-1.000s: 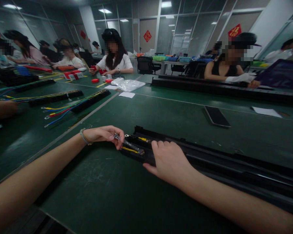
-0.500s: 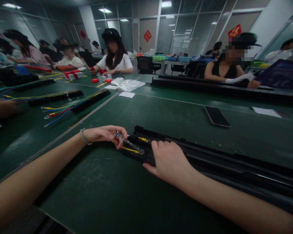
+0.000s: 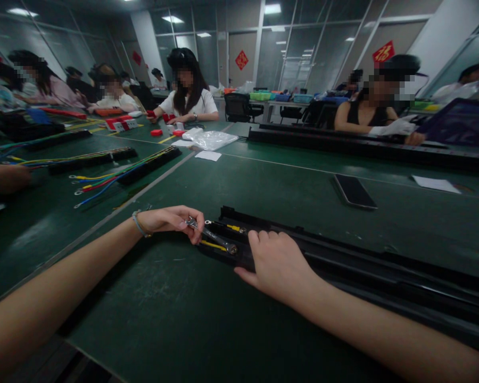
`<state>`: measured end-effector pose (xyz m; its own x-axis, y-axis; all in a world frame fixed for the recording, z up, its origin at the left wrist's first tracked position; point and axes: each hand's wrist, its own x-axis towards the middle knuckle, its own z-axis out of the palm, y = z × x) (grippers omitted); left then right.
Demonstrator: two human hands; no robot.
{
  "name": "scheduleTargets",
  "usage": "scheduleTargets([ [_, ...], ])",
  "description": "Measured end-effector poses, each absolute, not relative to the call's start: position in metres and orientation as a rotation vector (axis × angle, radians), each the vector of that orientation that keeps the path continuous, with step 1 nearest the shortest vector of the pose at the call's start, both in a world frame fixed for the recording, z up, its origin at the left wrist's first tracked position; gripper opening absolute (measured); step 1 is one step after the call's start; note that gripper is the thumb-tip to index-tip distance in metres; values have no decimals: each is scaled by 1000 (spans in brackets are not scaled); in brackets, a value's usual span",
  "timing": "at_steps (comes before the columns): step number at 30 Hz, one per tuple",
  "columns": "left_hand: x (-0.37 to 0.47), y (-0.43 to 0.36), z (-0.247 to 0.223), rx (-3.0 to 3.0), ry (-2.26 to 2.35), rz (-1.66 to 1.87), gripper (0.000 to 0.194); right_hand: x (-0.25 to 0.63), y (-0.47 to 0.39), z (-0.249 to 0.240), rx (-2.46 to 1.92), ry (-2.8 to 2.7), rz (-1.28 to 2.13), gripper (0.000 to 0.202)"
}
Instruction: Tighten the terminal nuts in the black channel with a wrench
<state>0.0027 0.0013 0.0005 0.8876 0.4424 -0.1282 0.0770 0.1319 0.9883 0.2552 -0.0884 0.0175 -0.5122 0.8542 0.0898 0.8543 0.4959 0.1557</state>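
Note:
My left hand grips the near end of a shiny metal wrench between thumb and fingers. The wrench's far head sits over a fastener at the end of a yellow wire lug, inside a long black channel-shaped housing. A second yellow-sleeved lug is fixed a little behind it, and a loose ring terminal shows just past my left fingers. My right hand is wrapped over the housing, thumb on the near side and fingers across the top.
Bundles of coloured wires with ring lugs lie on the green table at left. A phone and paper sheets lie beyond the housing. Another long black housing crosses the back. Co-workers sit around; one's hand shows at far left.
The left hand has shifted slightly leftward along the wrench, uncovering the ring terminal. My right hand stays nearly still on the housing.

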Motion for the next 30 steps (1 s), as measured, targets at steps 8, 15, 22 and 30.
scheduleTargets([
  [8, 3, 2, 0, 1417, 444, 273, 35, 255, -89, 19, -1565, -2723, -252, 48],
  [15, 4, 1, 1, 1430, 451, 268, 34, 254, -88, 19, -1576, -2728, -242, 49],
  [22, 4, 2, 0, 1442, 460, 258, 33, 255, -89, 18, -1575, -2728, -258, 49],
  [30, 3, 2, 0, 1461, 478, 262, 34, 254, -88, 20, -1584, -2728, -255, 49],
])
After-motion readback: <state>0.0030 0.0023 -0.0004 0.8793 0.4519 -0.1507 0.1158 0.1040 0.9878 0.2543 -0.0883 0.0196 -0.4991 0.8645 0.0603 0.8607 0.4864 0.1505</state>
